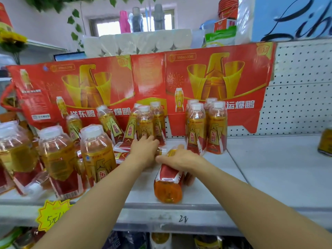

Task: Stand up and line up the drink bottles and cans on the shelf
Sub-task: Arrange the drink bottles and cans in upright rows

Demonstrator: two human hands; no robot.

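The right hand clamps the fallen bottle lying under it, base toward the shelf edge; the left hand reaches beside it, grip unclear. Next: tip it upright.

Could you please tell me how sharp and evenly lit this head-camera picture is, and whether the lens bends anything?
Head view: bright, even light, the window blown out white; the near bottles at left are soft, the carton print smeared; wide-angle distortion bows the shelf edge; both hands, left hand and right hand, look fairly sharp.
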